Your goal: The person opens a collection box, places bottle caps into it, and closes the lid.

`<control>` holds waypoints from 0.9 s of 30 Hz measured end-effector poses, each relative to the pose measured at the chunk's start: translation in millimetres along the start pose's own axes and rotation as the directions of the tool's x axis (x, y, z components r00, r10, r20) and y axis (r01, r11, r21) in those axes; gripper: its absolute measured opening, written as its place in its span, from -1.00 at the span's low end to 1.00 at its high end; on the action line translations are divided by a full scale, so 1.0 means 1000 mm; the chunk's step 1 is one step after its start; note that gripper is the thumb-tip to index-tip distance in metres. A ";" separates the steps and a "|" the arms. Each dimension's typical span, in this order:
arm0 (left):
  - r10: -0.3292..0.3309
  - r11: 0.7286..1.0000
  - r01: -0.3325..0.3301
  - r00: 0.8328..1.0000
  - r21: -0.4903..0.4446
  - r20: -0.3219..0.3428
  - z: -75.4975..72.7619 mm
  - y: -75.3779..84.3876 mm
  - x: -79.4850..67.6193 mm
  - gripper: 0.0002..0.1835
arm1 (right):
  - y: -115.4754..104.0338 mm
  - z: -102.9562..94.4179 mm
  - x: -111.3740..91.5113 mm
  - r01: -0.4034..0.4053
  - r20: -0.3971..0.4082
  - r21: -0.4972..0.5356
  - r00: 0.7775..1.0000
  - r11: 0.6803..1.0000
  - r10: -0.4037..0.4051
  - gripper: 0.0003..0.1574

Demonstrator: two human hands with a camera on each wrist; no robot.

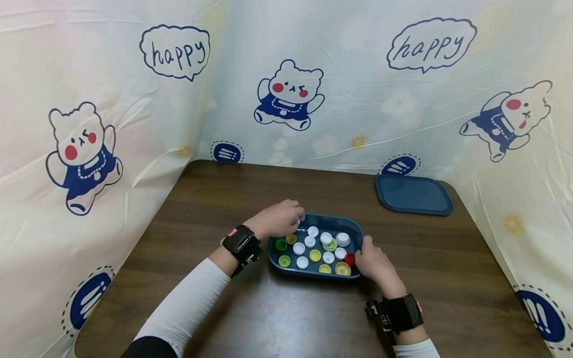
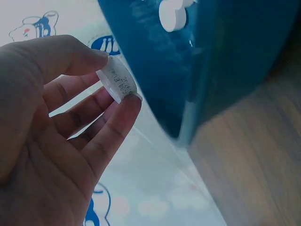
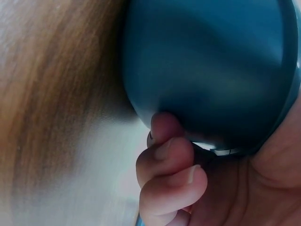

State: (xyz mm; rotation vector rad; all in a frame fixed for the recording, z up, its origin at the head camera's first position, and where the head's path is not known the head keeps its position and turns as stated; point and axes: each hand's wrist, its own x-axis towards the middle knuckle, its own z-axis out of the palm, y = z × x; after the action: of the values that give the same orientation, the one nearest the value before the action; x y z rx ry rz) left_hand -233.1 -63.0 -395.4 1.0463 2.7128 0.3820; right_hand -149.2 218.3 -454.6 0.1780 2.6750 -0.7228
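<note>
My left hand [image 1: 278, 219] is over the far left corner of a dark blue tray [image 1: 273, 259]. Between its thumb and fingers it pinches a white bottle cap [image 2: 117, 81] with small dark print on the side. My right hand [image 1: 375, 262] grips the tray's right end, and in the right wrist view its curled fingers [image 3: 171, 155] press against the outer wall. Inside the tray lie several loose bottle caps: white ones [image 1: 302, 262], yellow ones [image 1: 315, 255], green ones [image 1: 281, 244] and a red one [image 1: 349, 259] beside the right hand.
A blue lid or flat tray [image 1: 414, 195] lies at the back right of the brown wooden table [image 1: 215, 199]. Printed curtains [image 1: 349, 99] with cartoon bears stand along the table's back and sides.
</note>
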 end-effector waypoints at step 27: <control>-0.030 0.999 0.030 0.999 0.034 -0.012 -0.003 0.000 0.003 -0.76 | 0.000 -0.001 0.000 -0.008 0.003 0.006 1.000 1.000 0.008 -0.50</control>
State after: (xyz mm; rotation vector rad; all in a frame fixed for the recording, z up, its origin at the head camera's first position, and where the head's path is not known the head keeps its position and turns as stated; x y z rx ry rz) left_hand -236.2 -61.1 -392.8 1.0139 2.7515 0.3391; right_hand -149.8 218.7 -453.9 0.1890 2.6683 -0.7284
